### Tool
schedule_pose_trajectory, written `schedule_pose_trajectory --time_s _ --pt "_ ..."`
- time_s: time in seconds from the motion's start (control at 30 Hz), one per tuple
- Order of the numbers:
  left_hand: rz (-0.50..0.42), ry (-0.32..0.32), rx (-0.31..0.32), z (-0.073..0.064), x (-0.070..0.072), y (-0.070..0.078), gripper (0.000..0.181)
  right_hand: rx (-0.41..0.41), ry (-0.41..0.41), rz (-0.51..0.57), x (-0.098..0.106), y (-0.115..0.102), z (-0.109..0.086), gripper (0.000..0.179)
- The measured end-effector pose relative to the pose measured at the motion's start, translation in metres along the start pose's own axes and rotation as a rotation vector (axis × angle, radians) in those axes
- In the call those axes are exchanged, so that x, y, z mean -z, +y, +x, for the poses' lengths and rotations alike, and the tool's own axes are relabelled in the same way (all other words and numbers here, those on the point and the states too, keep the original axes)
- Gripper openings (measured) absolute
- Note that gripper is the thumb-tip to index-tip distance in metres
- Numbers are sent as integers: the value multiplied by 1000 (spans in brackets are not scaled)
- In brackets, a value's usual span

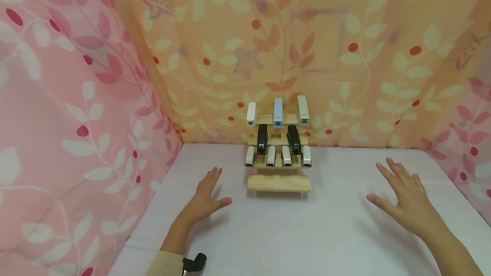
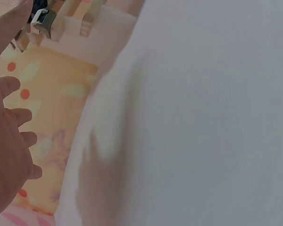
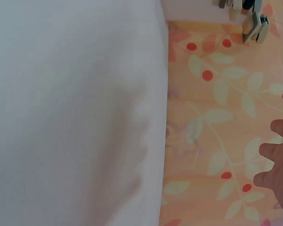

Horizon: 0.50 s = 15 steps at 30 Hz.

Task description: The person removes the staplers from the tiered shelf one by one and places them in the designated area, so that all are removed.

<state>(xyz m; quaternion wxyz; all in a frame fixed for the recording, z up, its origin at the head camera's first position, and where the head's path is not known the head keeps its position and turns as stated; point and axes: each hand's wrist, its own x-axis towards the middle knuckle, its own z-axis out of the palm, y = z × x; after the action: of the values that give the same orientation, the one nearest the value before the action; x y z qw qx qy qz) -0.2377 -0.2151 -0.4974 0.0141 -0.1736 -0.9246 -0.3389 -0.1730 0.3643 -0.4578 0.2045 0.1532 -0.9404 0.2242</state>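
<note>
Both hands hover over a white-covered table, holding nothing. My left hand (image 1: 205, 201) is left of a stepped wooden rack, fingers spread. Far to the rack's right, my right hand (image 1: 408, 203) also has its fingers spread. On the top tier sit a white stapler (image 1: 251, 114), a blue stapler (image 1: 278, 113) and a pale green stapler (image 1: 303, 110). Two black staplers, a left one (image 1: 262, 139) and a right one (image 1: 294, 139), stand on the tier below. Several small white staplers (image 1: 271, 156) line the third tier. The lowest wooden step (image 1: 279, 183) bears nothing.
The white tabletop (image 1: 287, 237) spreads around the rack. An orange leaf-patterned curtain (image 1: 215, 67) hangs behind it, and a pink one (image 1: 84, 139) at the left. A black device (image 1: 195, 262) is at my left wrist, by a beige sleeve (image 1: 166, 264).
</note>
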Motion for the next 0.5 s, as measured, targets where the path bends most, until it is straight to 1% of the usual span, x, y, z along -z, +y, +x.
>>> schedule_pose_trajectory --time_s 0.13,0.37,0.5 --pt "-79 -4 56 4 -8 6 104 -5 10 33 -1 -6 5 94" --pt "-132 45 54 10 -25 11 106 -20 51 115 -3 -17 16 91" --pt "-203 67 61 11 -33 16 106 -38 65 157 -6 -24 23 90"
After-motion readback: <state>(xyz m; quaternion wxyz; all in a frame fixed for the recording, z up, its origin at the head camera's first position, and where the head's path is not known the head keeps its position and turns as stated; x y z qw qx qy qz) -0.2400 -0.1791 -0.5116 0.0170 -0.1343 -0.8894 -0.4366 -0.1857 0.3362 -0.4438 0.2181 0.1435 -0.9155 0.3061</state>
